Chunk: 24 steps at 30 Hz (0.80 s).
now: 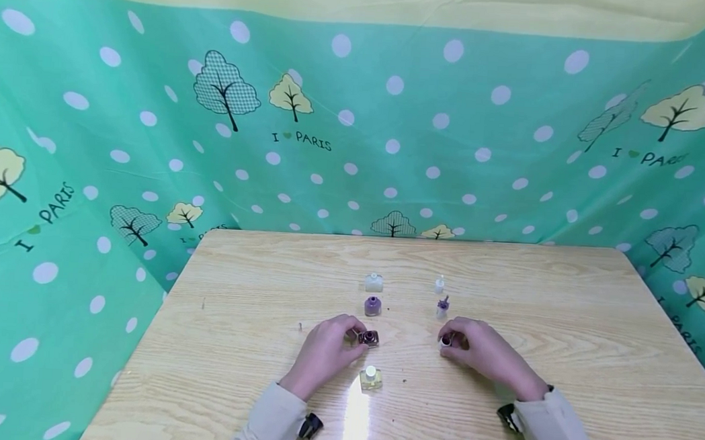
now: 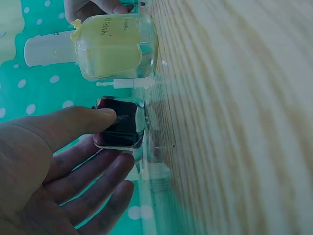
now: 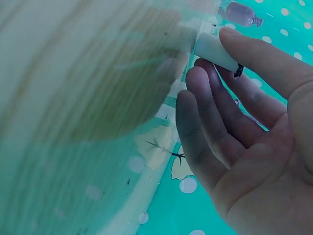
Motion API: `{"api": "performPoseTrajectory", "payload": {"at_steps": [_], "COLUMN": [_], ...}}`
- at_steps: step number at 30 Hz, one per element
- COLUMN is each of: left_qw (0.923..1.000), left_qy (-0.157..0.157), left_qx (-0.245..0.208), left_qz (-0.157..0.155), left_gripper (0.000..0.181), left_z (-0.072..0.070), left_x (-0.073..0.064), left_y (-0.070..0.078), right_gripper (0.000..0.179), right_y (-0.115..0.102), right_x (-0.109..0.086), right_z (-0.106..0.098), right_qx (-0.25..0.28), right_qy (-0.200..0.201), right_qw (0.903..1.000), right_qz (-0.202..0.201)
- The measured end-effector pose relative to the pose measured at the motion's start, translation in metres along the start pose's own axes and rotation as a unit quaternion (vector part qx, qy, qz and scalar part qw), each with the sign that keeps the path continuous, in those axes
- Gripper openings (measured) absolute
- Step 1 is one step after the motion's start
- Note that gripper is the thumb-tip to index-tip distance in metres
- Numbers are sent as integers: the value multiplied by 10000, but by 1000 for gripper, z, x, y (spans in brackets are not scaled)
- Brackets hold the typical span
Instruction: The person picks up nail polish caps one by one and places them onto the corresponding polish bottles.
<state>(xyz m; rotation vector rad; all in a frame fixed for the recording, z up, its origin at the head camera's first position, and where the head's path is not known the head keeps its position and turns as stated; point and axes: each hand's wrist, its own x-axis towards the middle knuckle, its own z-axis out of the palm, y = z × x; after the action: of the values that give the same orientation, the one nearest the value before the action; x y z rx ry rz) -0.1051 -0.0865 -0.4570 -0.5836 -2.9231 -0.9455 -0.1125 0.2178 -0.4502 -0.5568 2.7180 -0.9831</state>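
Wood-grain tabletop (image 1: 252, 268), backed by a green dotted cloth (image 1: 418, 143) printed with trees. On it, dark nail polish bottle (image 1: 369, 339), uncapped, upright; pinched between thumb and fingers of the left hand (image 1: 328, 343). White cap (image 3: 213, 49), dark-stained end uppermost; pinched by the right hand (image 1: 479, 345). Hands well apart, bare surface between them. Yellow nail polish bottle (image 1: 370, 380), white-capped, upright; near the left hand, on the wearer's side. Purple nail polish bottle (image 1: 373, 307), uncapped; just beyond the left hand's fingers. Clear nail polish bottle (image 1: 373, 284), whitish; farther out in the same line. Purple-stained brush cap (image 1: 442, 310), brush up; just beyond the right hand. White brush cap (image 1: 439, 286), brush up; behind that one. Pale sleeves (image 1: 276, 414) at both wrists.
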Motion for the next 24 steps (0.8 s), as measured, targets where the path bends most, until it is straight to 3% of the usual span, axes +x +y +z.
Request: {"api": "performPoseTrajectory", "payload": {"at_steps": [8, 12, 24], "left_qw": [9996, 9981, 9950], "left_qy": [102, 76, 10], "left_qx": [-247, -599, -1000], "left_qz": [128, 87, -13], "left_gripper": [25, 24, 26], "left_z": [-2, -3, -9], "left_x": [-1, -4, -9], "left_y": [1, 1, 2], "right_gripper": [12, 11, 12], "right_y": [-4, -9, -18], "right_x": [0, 0, -1], "right_z": [-1, -2, -4], "right_qx": [40, 21, 168], "right_qy": [86, 148, 251], "right_qw": [9999, 9997, 9995], "right_qz": [79, 213, 51]}}
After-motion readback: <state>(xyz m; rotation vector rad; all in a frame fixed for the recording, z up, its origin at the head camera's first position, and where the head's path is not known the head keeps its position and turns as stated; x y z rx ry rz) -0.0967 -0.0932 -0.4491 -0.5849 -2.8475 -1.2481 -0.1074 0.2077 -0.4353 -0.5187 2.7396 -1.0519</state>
